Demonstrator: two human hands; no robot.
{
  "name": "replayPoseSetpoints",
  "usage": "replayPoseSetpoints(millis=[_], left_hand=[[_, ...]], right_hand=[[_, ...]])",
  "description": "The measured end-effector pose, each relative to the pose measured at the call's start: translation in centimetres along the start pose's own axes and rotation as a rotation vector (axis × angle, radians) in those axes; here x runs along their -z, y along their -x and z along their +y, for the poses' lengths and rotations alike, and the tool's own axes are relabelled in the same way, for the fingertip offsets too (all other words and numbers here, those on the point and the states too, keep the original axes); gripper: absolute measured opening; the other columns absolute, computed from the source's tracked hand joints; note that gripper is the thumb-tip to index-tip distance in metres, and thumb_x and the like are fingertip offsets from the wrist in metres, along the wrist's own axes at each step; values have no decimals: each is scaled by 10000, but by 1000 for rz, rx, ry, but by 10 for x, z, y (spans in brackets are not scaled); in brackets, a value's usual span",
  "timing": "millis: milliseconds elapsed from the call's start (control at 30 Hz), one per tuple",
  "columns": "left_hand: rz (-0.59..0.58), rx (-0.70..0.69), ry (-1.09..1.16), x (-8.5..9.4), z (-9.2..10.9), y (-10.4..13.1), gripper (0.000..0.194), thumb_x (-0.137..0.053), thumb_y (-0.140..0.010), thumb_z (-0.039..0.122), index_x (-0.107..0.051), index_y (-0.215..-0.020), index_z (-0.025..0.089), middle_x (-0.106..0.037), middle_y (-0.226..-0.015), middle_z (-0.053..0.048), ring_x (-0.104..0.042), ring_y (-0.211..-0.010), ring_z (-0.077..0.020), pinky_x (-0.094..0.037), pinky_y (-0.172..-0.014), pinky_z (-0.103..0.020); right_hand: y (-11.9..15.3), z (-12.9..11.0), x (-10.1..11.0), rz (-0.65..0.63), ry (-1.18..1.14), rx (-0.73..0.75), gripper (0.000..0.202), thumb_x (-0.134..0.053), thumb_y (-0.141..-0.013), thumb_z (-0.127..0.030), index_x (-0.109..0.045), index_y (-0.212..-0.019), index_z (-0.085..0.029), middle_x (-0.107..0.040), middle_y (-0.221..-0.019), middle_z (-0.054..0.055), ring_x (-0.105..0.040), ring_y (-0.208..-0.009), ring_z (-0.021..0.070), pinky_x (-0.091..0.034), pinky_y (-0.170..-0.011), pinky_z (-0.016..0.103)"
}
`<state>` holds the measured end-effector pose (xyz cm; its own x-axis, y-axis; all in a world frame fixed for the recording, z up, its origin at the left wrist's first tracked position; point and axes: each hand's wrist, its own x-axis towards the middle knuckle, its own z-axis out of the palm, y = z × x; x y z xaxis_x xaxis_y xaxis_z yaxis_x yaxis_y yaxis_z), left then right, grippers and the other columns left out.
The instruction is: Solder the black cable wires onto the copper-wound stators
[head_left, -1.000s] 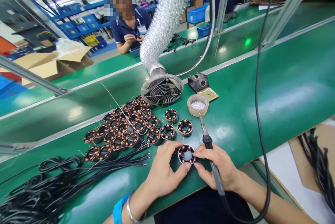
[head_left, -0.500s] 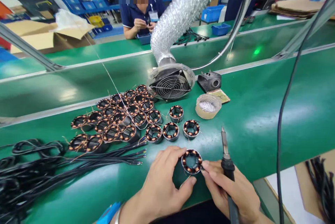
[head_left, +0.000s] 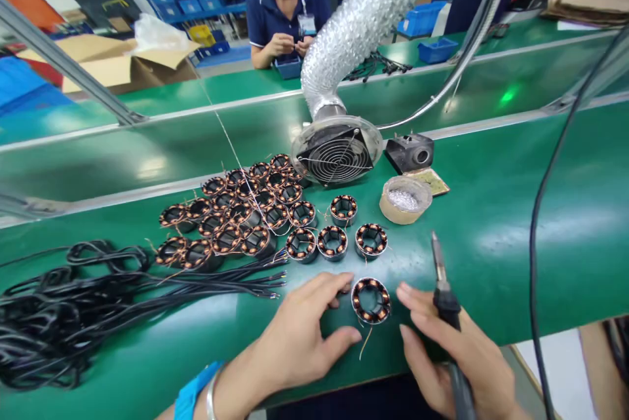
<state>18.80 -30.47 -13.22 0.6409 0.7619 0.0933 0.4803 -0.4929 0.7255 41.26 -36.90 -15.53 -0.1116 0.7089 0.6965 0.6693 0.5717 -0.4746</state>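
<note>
A motor stator [head_left: 371, 301] with copper coils stands on the green bench between my hands, a thin wire trailing from its near side. My left hand [head_left: 307, 331] is at its left with fingers and thumb apart, holding nothing; whether a fingertip still touches the rim, I cannot tell. My right hand [head_left: 457, 348] holds a soldering iron [head_left: 446, 302], its tip pointing up and away. The right fingertips are off to the right of the stator. Just beyond it are separate stators [head_left: 372, 240], and many more stand grouped [head_left: 230, 210] to the left.
Black cables [head_left: 54, 322] with stripped ends lie at left. A fan [head_left: 339, 154] on a silver duct [head_left: 339, 46] stands behind the stators. Near it are a round tub [head_left: 405, 210] and a black iron holder [head_left: 413, 152]. A black cord [head_left: 535, 243] hangs at right. A co-worker [head_left: 289, 20] sits opposite.
My right hand has drawn away from the stator to the right, with the soldering iron. My left fingers have loosened around it. The view has shifted, moving the scene rightward.
</note>
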Motion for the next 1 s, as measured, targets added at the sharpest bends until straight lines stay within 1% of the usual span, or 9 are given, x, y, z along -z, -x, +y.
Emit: replayPoseSetpoints(millis=[67, 133, 200, 300, 400, 500, 733, 900, 1000], left_hand=[[-74, 108, 19, 13, -2, 0, 358, -624, -856, 232, -592, -1213, 228, -673, -907, -22, -614, -696, -149, -524, -657, -268], [-108, 190, 16, 21, -2, -2, 162, -560, -896, 249, -663, -1017, 216, -636, -771, -1, -576, -641, -139, -470, -603, -249], [-133, 244, 17, 25, -1, -5, 160, -534, -909, 274, -659, -849, 195, -599, -713, 1, -548, -644, -140, -427, -600, -246], [-173, 334, 101, 24, 1, -10, 221, -545, -895, 307, -604, -732, 170, -534, -655, 15, -470, -607, -123, -359, -570, -237], [-181, 435, 305, 23, 2, -14, 267, -558, -874, 366, -563, -706, 159, -466, -616, 36, -382, -568, -104, -303, -533, -225], [-155, 474, 496, 23, 2, -19, 299, -577, -845, 419, -545, -703, 157, -468, -625, 36, -357, -550, -93, -291, -521, -220], [-101, 493, 547, 23, 3, -24, 368, -571, -836, 495, -564, -704, 151, -450, -595, 43, -345, -495, -80, -256, -476, -215], [-122, 549, 556, 25, -1, -21, 364, -652, -777, 482, -515, -669, 162, -425, -583, 56, -319, -487, -66, -233, -457, -200], [-142, 599, 656, 25, -2, -23, 383, -703, -720, 483, -516, -637, 159, -394, -531, 72, -290, -449, -52, -193, -431, -196]], right_hand=[[-10, 8, 3, -42, -100, -13, 479, -600, -780, -28, -522, -1226, -188, -714, -1131, 118, -684, -1068, 246, -573, -913, 396], [-19, 15, 4, -184, -164, -13, 511, -592, -789, -83, -486, -1278, -189, -683, -1187, 116, -652, -1112, 256, -557, -944, 412], [-27, 21, 4, -308, -183, 5, 528, -569, -793, -121, -465, -1308, -180, -669, -1186, 119, -638, -1105, 267, -561, -924, 413], [-35, 25, 5, -382, -177, 32, 509, -550, -800, -131, -456, -1299, -167, -653, -1186, 128, -627, -1099, 273, -555, -911, 406], [-37, 29, 7, -422, -186, 42, 555, -598, -795, -188, -418, -1319, -158, -614, -1273, 148, -595, -1172, 286, -513, -980, 424], [-40, 32, 7, -454, -224, 29, 663, -663, -745, -215, -381, -1343, -169, -582, -1333, 151, -580, -1214, 272, -481, -1027, 412], [-53, 30, -2, -514, -281, -12, 762, -753, -591, -145, -421, -1276, -173, -539, -1386, 179, -592, -1206, 268, -489, -1020, 393], [-43, 31, 2, -519, -272, -32, 673, -667, -681, -119, -413, -1300, -191, -560, -1371, 146, -598, -1203, 246, -513, -986, 385], [-33, 29, -2, -468, -292, -22, 584, -601, -765, -110, -411, -1311, -188, -621, -1276, 122, -625, -1148, 228, -534, -954, 365]])
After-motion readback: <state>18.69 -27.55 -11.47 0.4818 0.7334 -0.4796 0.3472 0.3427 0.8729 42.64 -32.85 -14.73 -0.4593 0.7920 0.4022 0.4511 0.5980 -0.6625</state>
